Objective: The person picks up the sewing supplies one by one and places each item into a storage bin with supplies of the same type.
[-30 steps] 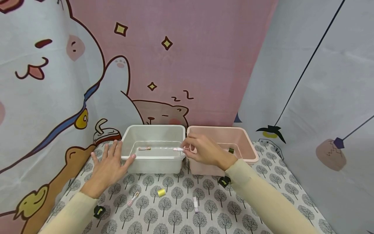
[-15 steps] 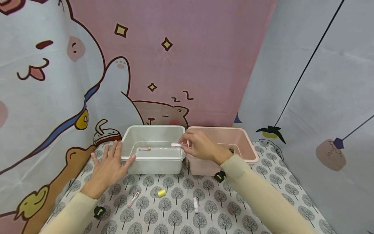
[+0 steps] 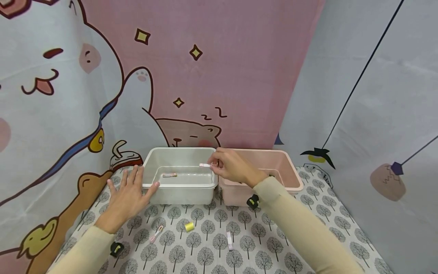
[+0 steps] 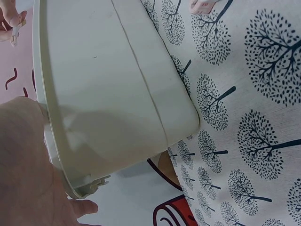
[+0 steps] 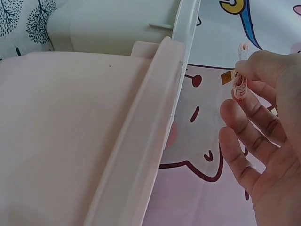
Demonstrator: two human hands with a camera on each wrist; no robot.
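My right hand (image 3: 236, 166) pinches a small folded measuring tape (image 5: 240, 87) between thumb and index finger, above the right end of the white bin (image 3: 181, 195). The tape's white strip has red marks, and a brass-coloured end piece sticks out. The other fingers of that hand are loosely bent in the right wrist view. My left hand (image 3: 126, 199) rests with spread fingers on the left front corner of the white bin's rim. Inside that bin lies another small folded band (image 3: 169, 175), pinkish with a yellowish end.
Beside the white bin stands a pink bin (image 3: 236, 196); a dark item inside is mostly hidden by my right arm. On the tree-print cloth in front lie a pink-and-white folded band (image 3: 156, 234), a yellow spool-like piece (image 3: 189, 227) and a white strip (image 3: 229, 241).
My right hand has moved a little left and up with the measuring tape, from near the front rim to over the white bin. The left hand stays in place.
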